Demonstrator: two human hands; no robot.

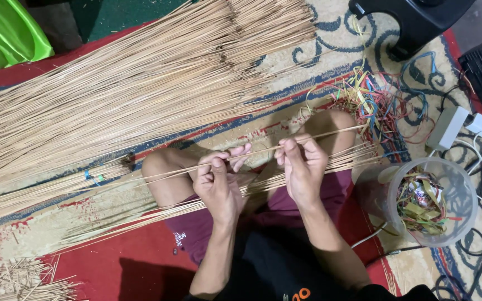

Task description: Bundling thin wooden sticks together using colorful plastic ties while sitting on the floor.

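Two hands [260, 173], one thin stick [263, 149]

A thin, pale tan stick [263, 149] runs nearly level, rising slightly toward the right, pinched between the fingers of both hands. It passes above the lap, over a loose sheaf of similar sticks [157, 214].

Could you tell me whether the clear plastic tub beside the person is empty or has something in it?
Not empty: the tub holds a loose heap of coloured strips.
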